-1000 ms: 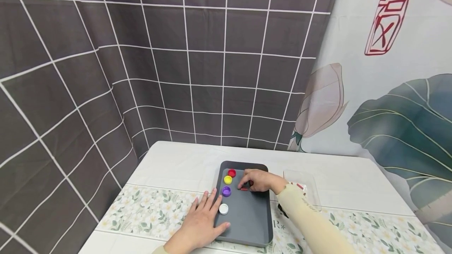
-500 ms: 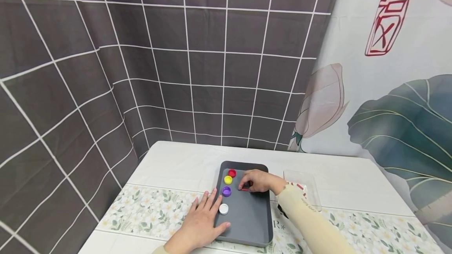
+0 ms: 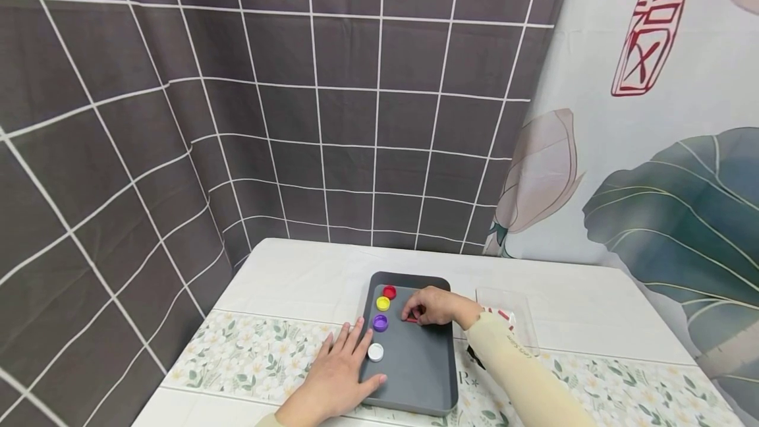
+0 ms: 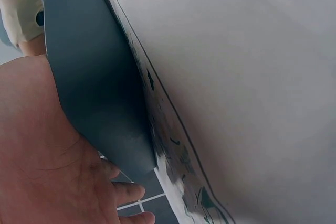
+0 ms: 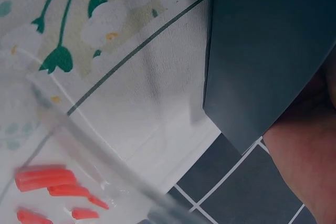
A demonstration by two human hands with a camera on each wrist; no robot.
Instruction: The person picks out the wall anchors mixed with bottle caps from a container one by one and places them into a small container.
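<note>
In the head view, a grey tray [image 3: 415,374] lies on the table. Along its left side sit a red cap [image 3: 389,292], a yellow cap [image 3: 383,304], a purple cap [image 3: 380,323] and, nearer the front, a white cap [image 3: 375,352]. My right hand [image 3: 431,306] is over the tray's far right part, thumb and fingers bent down, pinching a short red stick [image 3: 412,320] low at the tray floor. Part of that stick is hidden by the fingers. With fingers spread, my left hand [image 3: 338,371] rests against the tray's left edge.
Right of the tray stands a clear plastic container [image 3: 524,321] with several red pieces [image 5: 46,177], partly behind my right sleeve [image 3: 516,368]. A floral band [image 3: 249,351] crosses the white tablecloth. Gridded dark curtain [image 3: 344,117] hangs behind the table.
My right hand and the red stick have shifted very slightly to the right, and its fingers have drawn in a little. The left hand, tray and caps have stayed put.
</note>
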